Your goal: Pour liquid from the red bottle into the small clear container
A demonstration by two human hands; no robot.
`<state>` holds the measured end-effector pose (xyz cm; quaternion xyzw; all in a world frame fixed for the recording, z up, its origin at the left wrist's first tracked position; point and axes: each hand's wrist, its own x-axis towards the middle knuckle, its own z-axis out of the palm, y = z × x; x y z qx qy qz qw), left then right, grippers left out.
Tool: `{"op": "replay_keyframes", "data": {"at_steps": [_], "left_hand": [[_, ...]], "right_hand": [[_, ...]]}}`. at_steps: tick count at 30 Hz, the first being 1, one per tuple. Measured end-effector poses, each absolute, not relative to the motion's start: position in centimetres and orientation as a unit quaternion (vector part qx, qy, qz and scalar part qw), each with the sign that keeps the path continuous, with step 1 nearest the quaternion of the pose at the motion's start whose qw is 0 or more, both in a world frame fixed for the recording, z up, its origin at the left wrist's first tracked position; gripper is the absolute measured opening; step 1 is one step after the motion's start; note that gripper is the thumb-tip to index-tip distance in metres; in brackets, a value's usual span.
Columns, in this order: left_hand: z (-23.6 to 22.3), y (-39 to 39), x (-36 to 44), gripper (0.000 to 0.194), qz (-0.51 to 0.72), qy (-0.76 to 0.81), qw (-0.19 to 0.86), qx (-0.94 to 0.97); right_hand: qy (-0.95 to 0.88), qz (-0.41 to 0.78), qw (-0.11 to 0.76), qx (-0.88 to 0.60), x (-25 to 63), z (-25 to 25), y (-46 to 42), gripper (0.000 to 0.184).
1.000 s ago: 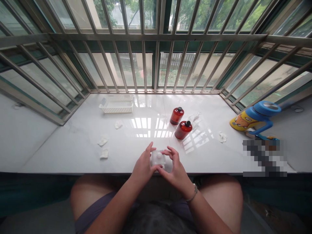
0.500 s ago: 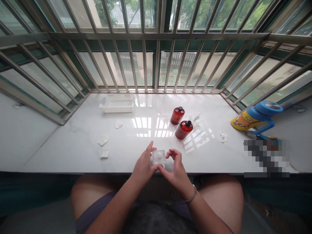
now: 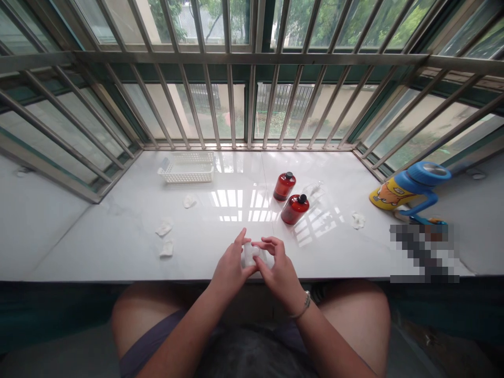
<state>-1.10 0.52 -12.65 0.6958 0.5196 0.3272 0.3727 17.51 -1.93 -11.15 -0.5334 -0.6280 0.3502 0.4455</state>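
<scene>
Near the front edge of the counter, a small translucent, whitish square container (image 3: 249, 256) with a pale round part in its middle is between my hands. My left hand (image 3: 232, 265) grips its left side, thumb at the near edge and fingers along the far side. My right hand (image 3: 276, 265) curls over it from the right, with the thumb on the round part and the index finger by the far edge. The right fingers cover much of the container. Beyond them stand two red bottles with black caps, a nearer one (image 3: 295, 209) and a farther one (image 3: 284, 186).
A white perforated basket (image 3: 187, 176) sits at the back left. Crumpled white tissues (image 3: 164, 227) lie at left and another tissue (image 3: 358, 220) at right. Clear plastic (image 3: 315, 190) lies behind the bottles. A blue and yellow flask (image 3: 405, 186) is at right; metal bars (image 3: 252, 58) enclose the back.
My right hand has moved left and closed over the container, its thumb now on the round middle part. My left hand keeps its hold. The view has shifted slightly.
</scene>
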Motion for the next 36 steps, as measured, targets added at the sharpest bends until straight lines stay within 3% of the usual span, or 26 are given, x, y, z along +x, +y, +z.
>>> {"op": "replay_keyframes", "data": {"at_steps": [5, 11, 20, 27, 29, 32, 36], "left_hand": [[-12.5, 0.5, -1.0, 0.105, 0.329, 0.527, 0.374, 0.689], [-12.9, 0.3, -0.9, 0.099, 0.331, 0.529, 0.354, 0.696], [-14.3, -0.5, 0.2, 0.077, 0.378, 0.544, 0.261, 0.702], [-11.9, -2.8, 0.0, 0.094, 0.362, 0.513, 0.206, 0.751], [-10.8, -4.3, -0.9, 0.076, 0.361, 0.514, 0.192, 0.754], [-10.5, -7.0, -3.1, 0.025, 0.34, 0.476, 0.186, 0.789], [-12.8, -10.8, -6.3, 0.013, 0.308, 0.469, 0.162, 0.812]], "right_hand": [[-0.654, 0.26, 0.44, -0.558, 17.5, -10.9, -1.0, 0.025], [-0.671, 0.208, 0.414, -0.58, 16.8, -10.6, -1.1, 0.019], [-0.666, 0.183, 0.409, -0.596, 16.2, -10.4, -1.0, 0.011], [-0.64, 0.175, 0.429, -0.613, 18.4, -10.3, -1.5, 0.015], [-0.615, 0.168, 0.436, -0.635, 20.4, -10.0, -1.7, 0.023], [-0.575, 0.142, 0.439, -0.676, 24.3, -9.5, -1.6, 0.036], [-0.525, 0.088, 0.433, -0.727, 29.8, -9.3, 0.0, 0.044]]}}
